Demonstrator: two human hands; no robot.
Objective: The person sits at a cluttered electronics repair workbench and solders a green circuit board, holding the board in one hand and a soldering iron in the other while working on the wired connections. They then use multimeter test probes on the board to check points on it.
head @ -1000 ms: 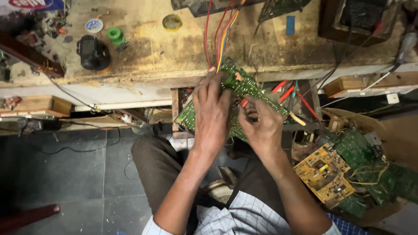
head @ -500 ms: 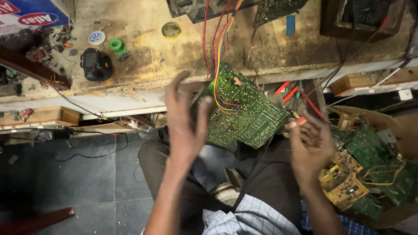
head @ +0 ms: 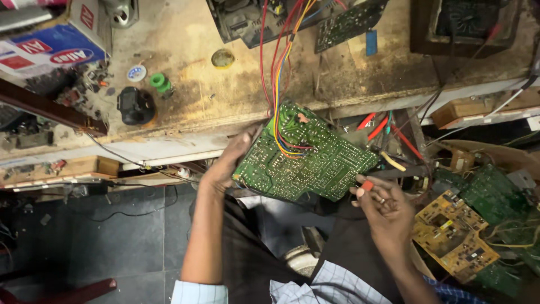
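1. My left hand (head: 225, 169) grips the green circuit board (head: 306, 157) by one edge, at the worktop (head: 225, 101) rim; it could tip.
2. My right hand (head: 382, 205) pinches a small red part (head: 367, 184); it might drop.
3. The wire bundle (head: 278, 73) could strain taut.

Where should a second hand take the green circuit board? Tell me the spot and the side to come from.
Grip the green circuit board by its bare lower right edge, coming from the right. The left hand already holds the left edge, the wire bundle enters at the top, and the face is studded with solder points. The right hand, pinching a small red piece, is nearest that edge.
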